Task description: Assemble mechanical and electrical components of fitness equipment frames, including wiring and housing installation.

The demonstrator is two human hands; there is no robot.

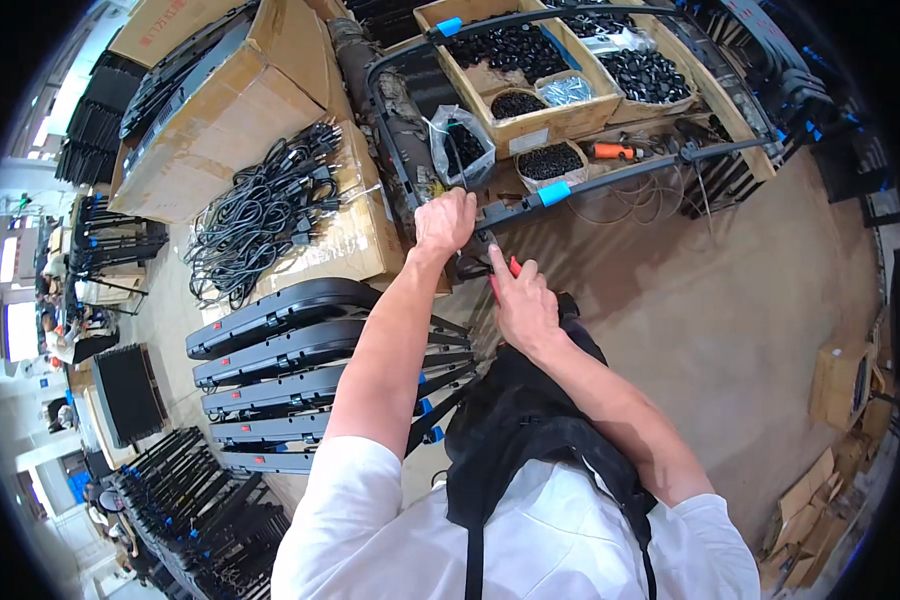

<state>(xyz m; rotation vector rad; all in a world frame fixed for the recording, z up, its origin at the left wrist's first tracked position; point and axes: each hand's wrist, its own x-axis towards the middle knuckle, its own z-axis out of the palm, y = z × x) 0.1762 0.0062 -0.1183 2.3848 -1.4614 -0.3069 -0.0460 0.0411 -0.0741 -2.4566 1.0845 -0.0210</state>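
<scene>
A black metal tube frame (625, 180) with blue wraps spans the workbench in front of me. My left hand (444, 222) is closed at the frame's near left corner, with a thin dark rod (457, 160) rising from the fist toward a plastic-lined container. Just right of it, my right hand (526, 308) grips red-handled pliers (515, 266), its index finger stretched along them toward the corner. The pliers' jaws are too small and dark to make out. Beyond the hands stands the plastic-lined container (478, 172) of small black parts.
Wooden trays (560, 128) hold black caps and silver screws. An orange-handled tool (615, 151) lies on the bench. Coiled black cables (260, 215) rest on a cardboard box at left, below a larger open carton (220, 120). Several long black housings (280, 365) stand near my left arm.
</scene>
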